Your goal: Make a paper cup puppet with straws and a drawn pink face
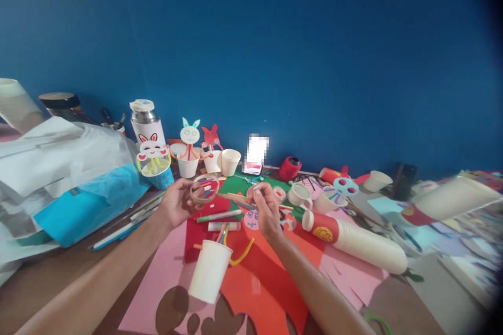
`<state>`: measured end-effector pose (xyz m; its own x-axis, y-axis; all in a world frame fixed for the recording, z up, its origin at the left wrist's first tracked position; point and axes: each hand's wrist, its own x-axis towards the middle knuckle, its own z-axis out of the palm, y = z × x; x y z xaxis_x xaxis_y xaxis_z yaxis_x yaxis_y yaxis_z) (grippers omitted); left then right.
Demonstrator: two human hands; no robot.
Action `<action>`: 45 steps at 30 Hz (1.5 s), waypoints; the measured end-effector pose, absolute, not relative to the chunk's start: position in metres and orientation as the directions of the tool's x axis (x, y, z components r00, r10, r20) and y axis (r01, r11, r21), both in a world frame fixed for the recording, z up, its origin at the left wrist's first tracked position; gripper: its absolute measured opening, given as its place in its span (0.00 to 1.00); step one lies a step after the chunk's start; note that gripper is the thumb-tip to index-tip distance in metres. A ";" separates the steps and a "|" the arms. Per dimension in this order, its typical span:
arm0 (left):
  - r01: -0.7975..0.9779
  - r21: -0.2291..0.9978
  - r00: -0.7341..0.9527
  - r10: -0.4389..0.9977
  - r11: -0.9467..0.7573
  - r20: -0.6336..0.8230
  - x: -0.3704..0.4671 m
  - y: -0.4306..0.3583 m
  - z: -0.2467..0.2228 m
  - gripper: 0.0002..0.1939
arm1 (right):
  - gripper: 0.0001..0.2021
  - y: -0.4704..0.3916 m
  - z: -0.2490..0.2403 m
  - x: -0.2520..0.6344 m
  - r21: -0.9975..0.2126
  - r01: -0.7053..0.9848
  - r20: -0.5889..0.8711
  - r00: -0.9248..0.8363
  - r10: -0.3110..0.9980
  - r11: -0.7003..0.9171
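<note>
My left hand grips a roll of tape, its ring tilted towards me. A thin strip runs from the roll across to my right hand, whose thumb and fingers pinch its far end. A slim greyish edge beside that pinch is too blurred to name. Below my hands a white paper cup lies tilted, with coloured pipe cleaners coming out of its far end. Markers and a pink paper face are just under the strip.
Cut pink paper and orange-red paper cover the table's middle. Paper cups with rabbit figures and a thermos stand behind. A long sleeve of stacked cups lies right; plastic bags are left. A bright phone stands by the wall.
</note>
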<state>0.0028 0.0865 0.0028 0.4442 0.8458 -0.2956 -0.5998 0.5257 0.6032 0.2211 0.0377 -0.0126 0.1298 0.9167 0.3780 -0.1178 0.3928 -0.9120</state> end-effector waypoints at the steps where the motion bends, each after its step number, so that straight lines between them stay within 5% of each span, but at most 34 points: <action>1: -0.596 0.610 0.459 0.845 0.521 -0.274 0.003 0.086 0.002 0.08 | 0.07 0.038 -0.013 0.221 -0.911 -0.132 0.374 0.133 0.918 0.390; 12: -0.545 0.710 0.506 0.850 0.447 -0.147 0.003 0.085 -0.005 0.08 | 0.05 0.038 -0.011 0.221 -0.904 -0.213 0.340 0.168 0.925 0.371; 28: -0.389 0.914 0.321 0.947 0.115 0.017 0.007 0.083 -0.007 0.08 | 0.09 0.052 -0.020 0.235 -0.903 -0.226 0.316 0.228 0.921 0.366; 33: -0.328 0.942 0.348 0.936 0.069 0.052 0.006 0.082 -0.008 0.10 | 0.20 0.050 -0.017 0.236 -0.935 0.011 0.347 0.244 0.906 0.355; 37: -0.284 0.959 0.401 0.911 0.026 0.094 0.006 0.079 -0.007 0.10 | 0.16 0.047 -0.016 0.233 -0.921 0.192 0.374 0.184 0.909 0.340; 45: -0.118 0.991 0.502 0.858 -0.057 0.109 0.017 0.063 0.002 0.13 | 0.10 0.047 -0.027 0.224 -0.912 0.276 0.329 0.053 0.943 0.303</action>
